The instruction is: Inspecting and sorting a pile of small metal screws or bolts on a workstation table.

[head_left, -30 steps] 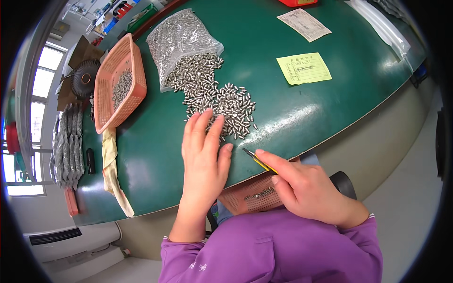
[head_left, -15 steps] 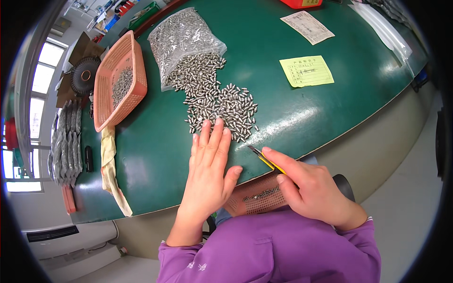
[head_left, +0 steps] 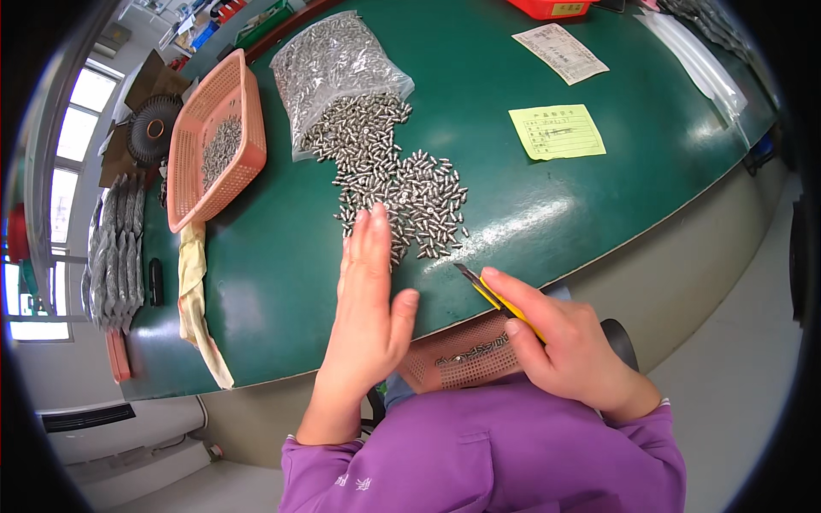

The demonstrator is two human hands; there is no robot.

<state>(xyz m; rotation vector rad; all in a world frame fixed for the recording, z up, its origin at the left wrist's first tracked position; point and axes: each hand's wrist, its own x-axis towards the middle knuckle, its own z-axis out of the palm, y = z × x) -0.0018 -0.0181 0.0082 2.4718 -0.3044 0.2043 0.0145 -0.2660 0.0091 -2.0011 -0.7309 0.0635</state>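
Observation:
My left hand (head_left: 366,291) is flat with fingers stretched out, its fingertips at the near left edge of a pile of small metal pointed pins (head_left: 428,201). The pile spills from the mouth of a clear plastic bag (head_left: 329,64) that is full of the same parts. In my right hand (head_left: 560,346) is a yellow and black utility knife (head_left: 500,301), its dark blade tip pointing toward the pile, just over the near edge of the green table (head_left: 282,282). The blade is apart from the parts.
An orange plastic basket (head_left: 252,158) holding more small parts stands at the left. Beside it lie a cream cloth strip (head_left: 192,291), a black marker (head_left: 156,282) and filled bags (head_left: 120,256). A yellow card (head_left: 558,132) and a paper slip (head_left: 560,53) lie right. A pink basket (head_left: 479,372) sits below the edge.
My left hand has shifted slightly left and turned more on its edge, with its fingers closer together. The right hand still grips the utility knife, nearly in place. The pile looks almost the same.

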